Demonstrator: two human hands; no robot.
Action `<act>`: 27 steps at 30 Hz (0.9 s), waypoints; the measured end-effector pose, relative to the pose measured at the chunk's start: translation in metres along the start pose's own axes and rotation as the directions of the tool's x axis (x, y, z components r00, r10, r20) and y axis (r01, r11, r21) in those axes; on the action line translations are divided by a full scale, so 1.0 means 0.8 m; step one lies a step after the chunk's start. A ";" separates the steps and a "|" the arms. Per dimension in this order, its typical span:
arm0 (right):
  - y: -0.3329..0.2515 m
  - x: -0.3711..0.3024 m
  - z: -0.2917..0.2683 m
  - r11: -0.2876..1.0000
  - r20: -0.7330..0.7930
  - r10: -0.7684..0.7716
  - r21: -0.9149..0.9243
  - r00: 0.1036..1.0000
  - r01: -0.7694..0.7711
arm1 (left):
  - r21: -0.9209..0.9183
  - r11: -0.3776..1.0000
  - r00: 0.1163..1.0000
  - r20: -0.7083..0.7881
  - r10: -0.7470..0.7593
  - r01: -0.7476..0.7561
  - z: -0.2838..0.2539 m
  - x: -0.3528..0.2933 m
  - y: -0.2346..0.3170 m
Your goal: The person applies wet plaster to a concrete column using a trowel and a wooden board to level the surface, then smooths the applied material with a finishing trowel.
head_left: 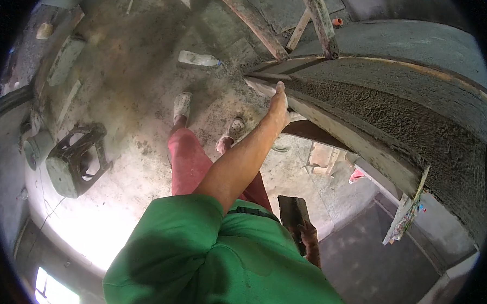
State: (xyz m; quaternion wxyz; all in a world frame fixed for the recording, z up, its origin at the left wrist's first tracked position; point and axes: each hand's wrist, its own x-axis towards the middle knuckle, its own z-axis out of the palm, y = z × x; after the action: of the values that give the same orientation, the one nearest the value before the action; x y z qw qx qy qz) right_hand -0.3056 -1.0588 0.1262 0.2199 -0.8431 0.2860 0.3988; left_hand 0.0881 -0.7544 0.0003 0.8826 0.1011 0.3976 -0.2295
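My left arm reaches forward, and my left hand grips the near end of a long, mortar-stained wooden board. The thumb lies up along the board; the other fingers are mostly hidden. This board runs along the edge of a raised band of rough, wet grey mortar. Low by my right side, my right hand is closed on a flat, rectangular plastering float, dark and coated with mortar. The float is held apart from the mortar, and its handle is hidden.
Wooden poles slant at the far side. A clear plastic bottle lies on the dirty concrete floor beyond my feet. At left stand a stained plastic stool and a bucket. Colourful litter hangs by the board's right end.
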 end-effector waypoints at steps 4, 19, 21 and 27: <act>0.005 0.000 0.001 1.000 0.027 0.031 0.003 0.999 -0.031 | -0.020 1.000 0.999 0.028 0.019 -0.018 0.001 0.005 -0.003; -0.001 0.008 -0.004 0.996 0.037 0.085 0.019 0.996 -0.085 | -0.029 0.999 1.000 -0.013 0.019 -0.019 0.010 0.019 -0.001; 0.005 0.010 -0.005 0.999 0.012 0.043 -0.006 0.999 -0.043 | -0.026 1.000 1.000 -0.002 0.011 -0.011 0.011 0.023 0.000; -0.042 0.005 -0.018 0.971 0.095 0.217 0.082 0.972 -0.224 | -0.020 1.000 0.997 -0.076 0.015 -0.016 0.012 0.037 -0.004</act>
State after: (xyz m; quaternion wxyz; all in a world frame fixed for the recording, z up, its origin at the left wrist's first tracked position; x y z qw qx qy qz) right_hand -0.2739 -1.0438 0.1360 0.2250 -0.7773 0.3865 0.4425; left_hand 0.1099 -0.7702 -0.0156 0.8697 0.1038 0.4322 -0.2145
